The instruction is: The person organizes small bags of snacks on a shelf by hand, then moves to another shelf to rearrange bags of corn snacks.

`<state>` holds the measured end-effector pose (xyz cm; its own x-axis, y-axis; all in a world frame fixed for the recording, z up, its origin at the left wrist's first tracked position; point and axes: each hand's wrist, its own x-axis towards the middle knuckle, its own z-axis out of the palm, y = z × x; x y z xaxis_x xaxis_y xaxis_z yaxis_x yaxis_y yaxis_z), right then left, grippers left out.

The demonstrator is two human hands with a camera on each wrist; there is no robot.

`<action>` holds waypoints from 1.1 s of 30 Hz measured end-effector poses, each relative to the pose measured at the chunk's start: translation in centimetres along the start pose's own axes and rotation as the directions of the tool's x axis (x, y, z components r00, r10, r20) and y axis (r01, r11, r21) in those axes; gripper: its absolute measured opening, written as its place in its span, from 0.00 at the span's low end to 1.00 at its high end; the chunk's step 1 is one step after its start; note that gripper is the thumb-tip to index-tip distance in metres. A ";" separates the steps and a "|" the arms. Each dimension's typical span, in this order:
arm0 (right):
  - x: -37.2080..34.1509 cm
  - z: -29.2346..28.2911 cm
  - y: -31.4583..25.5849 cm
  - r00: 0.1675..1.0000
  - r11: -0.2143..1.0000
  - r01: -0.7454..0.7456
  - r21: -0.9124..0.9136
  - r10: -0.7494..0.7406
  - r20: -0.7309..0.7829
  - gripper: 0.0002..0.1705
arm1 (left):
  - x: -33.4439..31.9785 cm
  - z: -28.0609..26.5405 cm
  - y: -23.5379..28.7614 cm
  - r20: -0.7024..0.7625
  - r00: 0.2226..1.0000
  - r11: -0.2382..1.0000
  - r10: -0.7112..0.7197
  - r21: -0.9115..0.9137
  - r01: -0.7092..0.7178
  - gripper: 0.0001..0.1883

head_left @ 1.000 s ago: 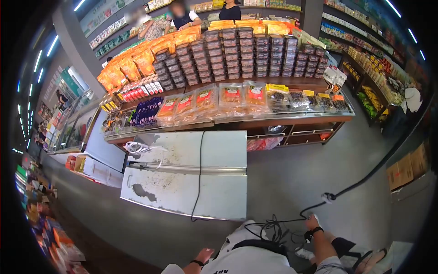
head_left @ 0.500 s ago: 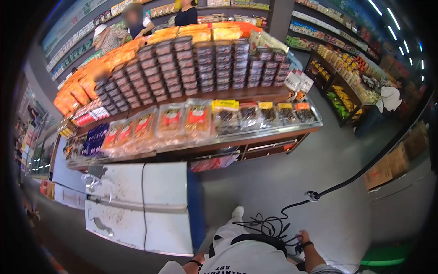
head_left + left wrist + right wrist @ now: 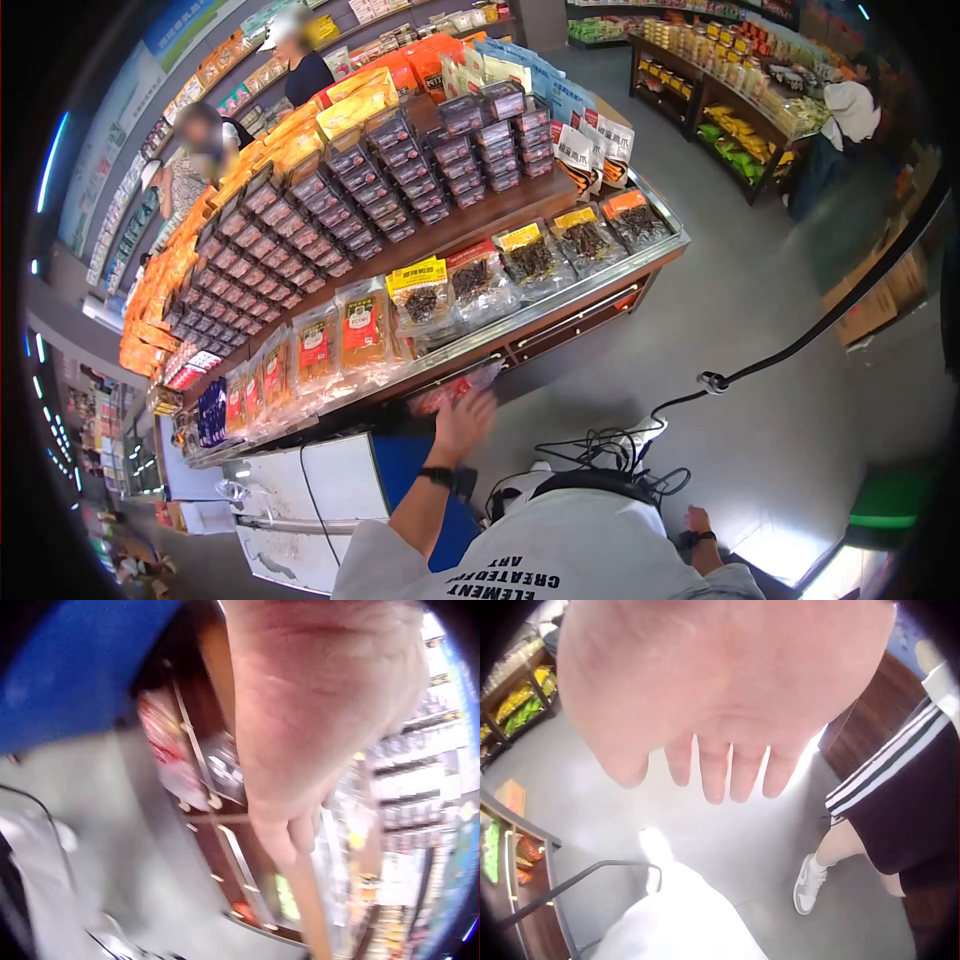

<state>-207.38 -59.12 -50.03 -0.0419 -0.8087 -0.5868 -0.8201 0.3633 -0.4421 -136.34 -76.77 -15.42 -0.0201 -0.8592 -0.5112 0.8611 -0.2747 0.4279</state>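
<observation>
My left hand (image 3: 462,425) reaches forward, fingers extended and holding nothing, near the front edge of the display counter (image 3: 520,345). In the head view it partly covers a red-and-clear plastic bag (image 3: 425,402), which lies on the lower shelf in the left wrist view. Above on the counter lie clear packs with red labels (image 3: 362,330) and dark dried food in yellow-topped packs (image 3: 418,300). My right hand (image 3: 697,520) hangs low at my side. From the right wrist view, its palm and spread fingers (image 3: 715,776) show with nothing in them.
A worn white chest (image 3: 310,475) with a blue side stands by my left arm. Black cables (image 3: 600,450) bunch at my waist, joined to a thick cord (image 3: 830,320). Stacked dark boxes (image 3: 350,175) rise behind the packs. Someone's striped shorts (image 3: 892,802) are close by my right hand.
My left hand has risen from my side and reached out toward the counter. The view has turned and moved nearer the counter's right end. My right hand stays low, now away from the cables.
</observation>
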 end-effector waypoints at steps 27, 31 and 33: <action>32.2 -42.9 4.0 0.992 0.995 0.038 0.093 -0.049 0.112 0.08 | 40.1 34.5 -13.7 0.009 0.960 0.604 0.280 0.776 -0.184 0.39; 30.6 -48.2 4.9 0.937 0.911 0.350 -0.217 -0.339 0.089 0.12 | 49.8 34.6 -18.8 0.157 0.902 -0.168 0.401 0.981 -0.096 0.35; 28.1 -52.5 0.5 0.951 0.923 0.308 -0.229 -0.293 0.099 0.09 | 53.7 34.2 -21.2 0.159 0.887 -0.238 0.433 0.970 -0.058 0.34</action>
<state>-238.95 -105.97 -31.09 0.2569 -0.8294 -0.4961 -0.9008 -0.0196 -0.4337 -173.04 -131.80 -26.44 0.2745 -0.9500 -0.1491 -0.6960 -0.3033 0.6508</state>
